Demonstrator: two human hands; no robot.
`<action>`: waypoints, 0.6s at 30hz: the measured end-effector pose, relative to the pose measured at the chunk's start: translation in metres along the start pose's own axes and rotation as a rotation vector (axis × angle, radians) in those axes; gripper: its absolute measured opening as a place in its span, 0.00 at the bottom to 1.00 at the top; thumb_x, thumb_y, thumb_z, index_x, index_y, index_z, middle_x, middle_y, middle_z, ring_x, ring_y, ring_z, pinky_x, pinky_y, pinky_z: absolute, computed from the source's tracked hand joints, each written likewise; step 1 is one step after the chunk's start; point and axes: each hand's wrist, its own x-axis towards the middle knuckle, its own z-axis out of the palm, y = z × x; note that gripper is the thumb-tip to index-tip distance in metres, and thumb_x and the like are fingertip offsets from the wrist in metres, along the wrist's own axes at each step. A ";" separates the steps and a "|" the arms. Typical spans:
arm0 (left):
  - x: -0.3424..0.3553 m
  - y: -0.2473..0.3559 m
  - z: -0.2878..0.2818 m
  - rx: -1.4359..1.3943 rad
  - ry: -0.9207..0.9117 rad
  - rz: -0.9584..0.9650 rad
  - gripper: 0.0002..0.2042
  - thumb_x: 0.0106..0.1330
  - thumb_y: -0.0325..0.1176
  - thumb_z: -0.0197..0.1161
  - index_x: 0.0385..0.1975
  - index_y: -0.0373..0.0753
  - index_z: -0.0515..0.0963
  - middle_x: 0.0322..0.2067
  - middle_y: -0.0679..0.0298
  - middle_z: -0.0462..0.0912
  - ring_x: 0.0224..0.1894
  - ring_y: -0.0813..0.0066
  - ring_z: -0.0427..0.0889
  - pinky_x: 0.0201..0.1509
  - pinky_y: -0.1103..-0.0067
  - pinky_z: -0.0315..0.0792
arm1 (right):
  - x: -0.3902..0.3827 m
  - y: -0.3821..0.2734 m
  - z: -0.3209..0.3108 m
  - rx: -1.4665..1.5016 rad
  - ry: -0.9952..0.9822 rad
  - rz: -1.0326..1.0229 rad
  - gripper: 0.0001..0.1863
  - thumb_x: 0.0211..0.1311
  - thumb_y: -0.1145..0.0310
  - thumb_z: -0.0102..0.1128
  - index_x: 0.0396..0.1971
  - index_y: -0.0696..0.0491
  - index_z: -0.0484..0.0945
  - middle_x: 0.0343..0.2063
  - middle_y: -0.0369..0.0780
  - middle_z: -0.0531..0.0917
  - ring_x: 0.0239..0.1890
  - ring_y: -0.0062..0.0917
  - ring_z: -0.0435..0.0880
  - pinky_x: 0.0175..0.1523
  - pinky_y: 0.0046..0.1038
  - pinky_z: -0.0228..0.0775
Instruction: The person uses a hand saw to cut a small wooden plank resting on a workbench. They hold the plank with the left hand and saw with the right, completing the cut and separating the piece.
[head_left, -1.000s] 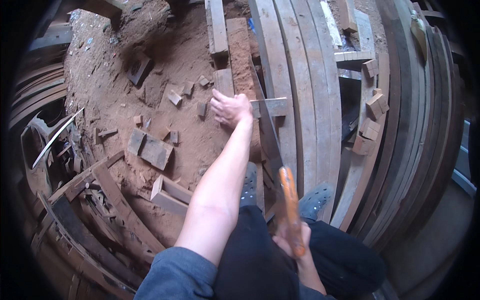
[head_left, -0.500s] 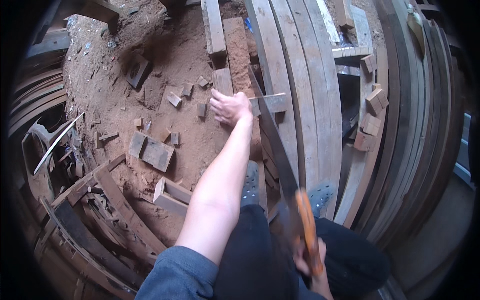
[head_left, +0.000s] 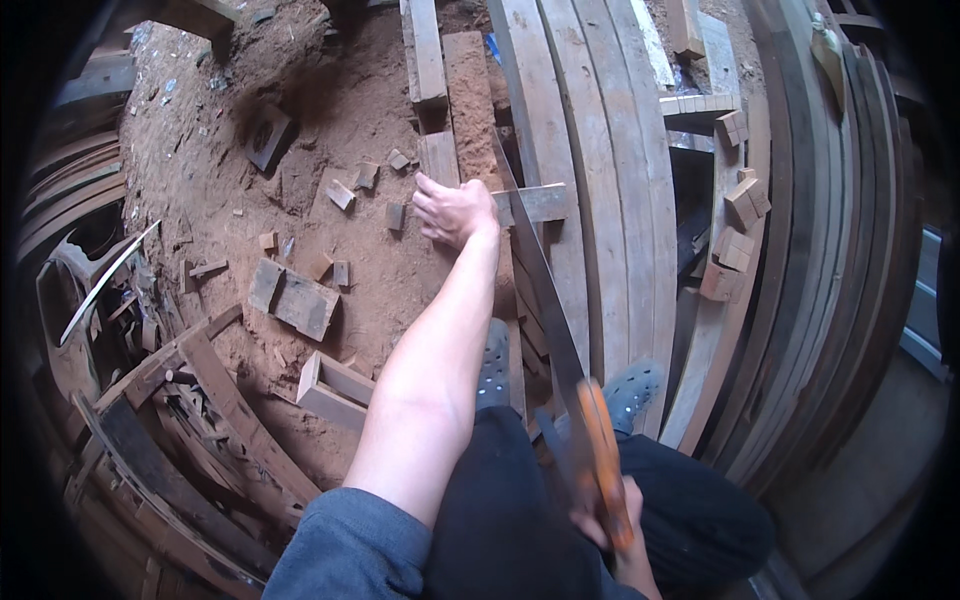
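My left hand (head_left: 458,212) is closed over a short flat piece of wood (head_left: 545,203), whose free end extends to the right over the long planks. A handsaw (head_left: 552,295) with an orange handle (head_left: 600,450) is in my right hand (head_left: 620,515), low in the view between my knees. Its long dark blade slants up and left, crossing the short piece just right of my left hand. How deep the teeth sit in the wood cannot be made out. My left fingers partly hide the gripped end of the piece.
Long planks (head_left: 610,150) run beside my right foot. Small wood blocks (head_left: 341,194) and a thicker block (head_left: 294,299) lie on sawdust-covered ground (head_left: 200,130) at the left. More blocks (head_left: 745,203) rest on a beam at the right. Scrap boards (head_left: 235,410) are heaped at lower left.
The whole view has shifted slightly. The saw's handle and blade have moved a little with my right hand, while my left hand stays on the short piece of wood.
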 end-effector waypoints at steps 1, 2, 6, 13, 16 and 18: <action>-0.002 -0.003 -0.001 0.030 -0.017 -0.017 0.32 0.46 0.33 0.57 0.58 0.38 0.63 0.47 0.55 0.71 0.54 0.59 0.69 0.58 0.58 0.61 | -0.019 -0.006 -0.004 -0.380 -0.008 -0.474 0.10 0.40 0.75 0.67 0.17 0.55 0.71 0.13 0.36 0.74 0.15 0.25 0.77 0.24 0.23 0.68; -0.002 -0.003 -0.001 0.033 -0.012 -0.016 0.32 0.47 0.33 0.57 0.58 0.39 0.63 0.48 0.55 0.70 0.54 0.59 0.68 0.57 0.59 0.61 | -0.028 -0.008 -0.006 -0.412 0.006 -0.332 0.10 0.41 0.74 0.68 0.18 0.55 0.71 0.13 0.36 0.73 0.15 0.24 0.76 0.24 0.23 0.68; -0.003 -0.004 -0.002 0.022 -0.028 -0.009 0.32 0.47 0.33 0.57 0.58 0.39 0.63 0.48 0.55 0.70 0.54 0.59 0.68 0.57 0.60 0.61 | 0.010 -0.014 0.006 0.047 0.046 0.010 0.10 0.42 0.76 0.66 0.17 0.55 0.70 0.12 0.36 0.71 0.14 0.21 0.74 0.23 0.23 0.66; -0.003 -0.004 -0.006 0.011 -0.026 0.014 0.32 0.48 0.33 0.57 0.58 0.39 0.63 0.48 0.56 0.70 0.55 0.60 0.68 0.58 0.60 0.60 | 0.019 -0.031 0.017 -0.236 -0.024 -0.380 0.09 0.40 0.77 0.65 0.22 0.56 0.73 0.16 0.38 0.75 0.18 0.23 0.79 0.25 0.21 0.69; -0.004 -0.006 -0.005 0.042 -0.026 -0.020 0.32 0.47 0.33 0.58 0.58 0.38 0.63 0.48 0.56 0.70 0.55 0.60 0.68 0.57 0.61 0.61 | -0.023 -0.026 0.008 -0.350 0.118 -0.168 0.13 0.44 0.69 0.66 0.30 0.58 0.77 0.17 0.37 0.77 0.18 0.22 0.78 0.25 0.21 0.69; -0.003 -0.004 -0.003 0.044 0.004 0.006 0.32 0.47 0.33 0.58 0.58 0.38 0.63 0.47 0.55 0.70 0.53 0.60 0.69 0.56 0.62 0.62 | -0.017 -0.014 0.006 -0.194 0.129 -0.192 0.12 0.44 0.70 0.66 0.28 0.57 0.76 0.16 0.37 0.76 0.17 0.22 0.76 0.24 0.21 0.67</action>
